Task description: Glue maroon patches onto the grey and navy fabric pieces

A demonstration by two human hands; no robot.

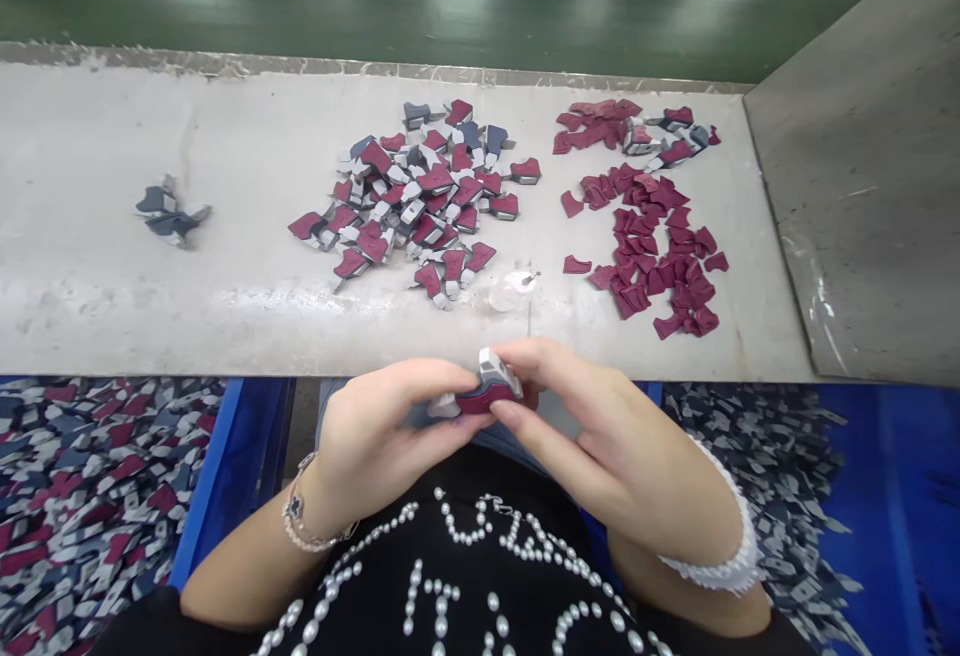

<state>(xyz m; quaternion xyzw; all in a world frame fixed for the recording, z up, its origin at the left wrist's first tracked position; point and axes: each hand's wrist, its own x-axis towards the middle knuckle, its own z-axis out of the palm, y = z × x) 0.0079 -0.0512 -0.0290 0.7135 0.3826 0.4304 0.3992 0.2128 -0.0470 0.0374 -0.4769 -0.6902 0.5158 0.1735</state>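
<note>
A small plastic part (480,398), grey and white with a dark red face, is pinched between both hands just off the table's front edge. My left hand (394,426) grips its left end, thumb and fingers closed on it. From the other side, the fingertips of my right hand (577,416) press on the part's right end. Beyond them on the table lies a heap of similar grey, white and dark red parts (427,191). Loose dark red cover pieces (645,236) are spread to the right of that heap. A small white bottle with a thin metal tip (511,288) stands near the hands.
Two dark grey parts (172,211) lie apart at the table's left. Blue bins flank me: the left bin (206,496) holds red-faced parts, the right bin (870,496) grey ones. A metal panel (862,166) bounds the right side, and a green wall (420,6) the back.
</note>
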